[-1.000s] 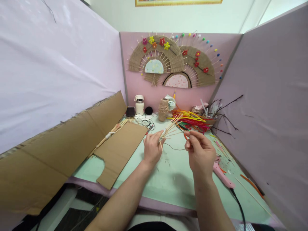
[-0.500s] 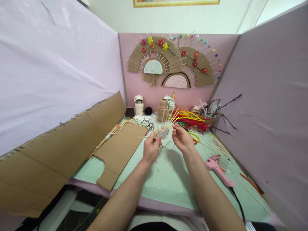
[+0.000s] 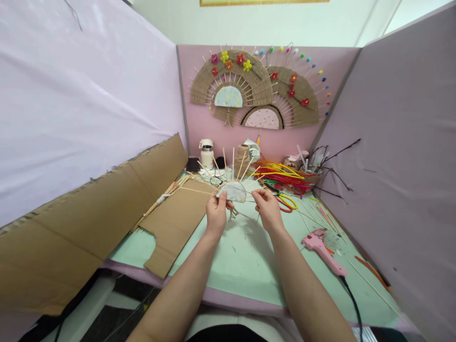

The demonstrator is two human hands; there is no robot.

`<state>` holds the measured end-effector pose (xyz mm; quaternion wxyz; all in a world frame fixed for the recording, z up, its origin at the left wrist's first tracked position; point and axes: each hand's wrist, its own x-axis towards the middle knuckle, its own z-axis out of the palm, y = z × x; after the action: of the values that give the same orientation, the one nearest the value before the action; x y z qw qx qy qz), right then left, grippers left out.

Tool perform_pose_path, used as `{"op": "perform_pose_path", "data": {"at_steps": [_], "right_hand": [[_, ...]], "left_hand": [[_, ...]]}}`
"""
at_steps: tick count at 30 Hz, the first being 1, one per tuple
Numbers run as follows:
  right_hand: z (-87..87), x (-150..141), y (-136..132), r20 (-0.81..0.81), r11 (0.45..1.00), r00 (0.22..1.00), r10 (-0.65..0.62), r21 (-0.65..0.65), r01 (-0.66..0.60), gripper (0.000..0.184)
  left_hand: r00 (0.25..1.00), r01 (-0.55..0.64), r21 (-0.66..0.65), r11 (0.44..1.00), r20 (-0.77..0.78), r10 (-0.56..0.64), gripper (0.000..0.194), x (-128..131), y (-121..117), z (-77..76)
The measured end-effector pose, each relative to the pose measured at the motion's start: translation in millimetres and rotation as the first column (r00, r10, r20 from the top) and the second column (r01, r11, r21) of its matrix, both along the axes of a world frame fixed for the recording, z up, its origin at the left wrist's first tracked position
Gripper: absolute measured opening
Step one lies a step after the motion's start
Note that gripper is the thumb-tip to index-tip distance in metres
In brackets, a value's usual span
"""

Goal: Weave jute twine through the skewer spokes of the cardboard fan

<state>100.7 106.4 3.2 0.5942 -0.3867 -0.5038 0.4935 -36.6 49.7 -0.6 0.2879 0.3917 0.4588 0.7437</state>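
My left hand [image 3: 216,216] is closed on the lower left of a small half-round fan [image 3: 233,192], thumb in front and fingers behind. The fan has a pale patterned face, and thin wooden sticks [image 3: 225,164] spread from its curved edge. My right hand [image 3: 266,205] pinches at the fan's right side, closed on what looks like a thin strand of twine; the fingertips hide part of it. Loose twine ends [image 3: 233,213] hang below the fan near my left fingers.
Cut cardboard [image 3: 174,209] and a stick bundle [image 3: 156,205] lie left. A pink glue gun [image 3: 326,254] rests right, near scissors [image 3: 287,202]. Behind are a twine spool [image 3: 242,159], a white bottle [image 3: 206,154], coloured pipe cleaners [image 3: 285,176] and twigs [image 3: 335,176]. Woven fans [image 3: 258,85] hang behind.
The fan has turned so its patterned face shows toward me, its sticks fanned upward. My right hand has come down and in to the fan's right side.
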Motion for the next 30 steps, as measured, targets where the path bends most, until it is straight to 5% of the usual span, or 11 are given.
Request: {"op": "perform_pose_path", "data": {"at_steps": [3, 6, 9, 13, 16, 30], "right_hand": [[-2.6, 2, 1, 0.206, 0.96, 0.95, -0.233, 0.207, 0.19, 0.028], [0.2, 3, -6, 0.25, 0.761, 0.8, -0.545, 0.547, 0.347, 0.022], [5.3, 1, -23, 0.175, 0.526, 0.75, -0.638, 0.81, 0.258, 0.018], [6.5, -7, -45, 0.223, 0.374, 0.778, -0.587, 0.927, 0.016, 0.027], [3.9, -13, -52, 0.266, 0.348, 0.771, -0.579, 0.935, -0.062, 0.032], [2.4, -18, -51, 0.358, 0.421, 0.718, -0.596, 0.902, -0.1, 0.023]], "left_hand": [[0.999, -0.027, -0.003, 1.0, -0.036, 0.027, 0.035, 1, -3, 1.9], [0.989, -0.042, -0.002, 0.999, -0.144, 0.041, 0.035, 5, -8, 3.4], [0.963, -0.023, 0.021, 1.0, -0.27, 0.028, 0.034, 9, -12, 2.7], [0.896, 0.007, 0.07, 0.998, -0.443, 0.025, 0.028, 12, -15, -0.1], [0.847, -0.011, 0.066, 0.998, -0.53, 0.044, 0.023, 12, -16, -2.3], [0.793, -0.026, 0.113, 0.993, -0.602, 0.09, 0.026, 11, -17, -6.0]]}}
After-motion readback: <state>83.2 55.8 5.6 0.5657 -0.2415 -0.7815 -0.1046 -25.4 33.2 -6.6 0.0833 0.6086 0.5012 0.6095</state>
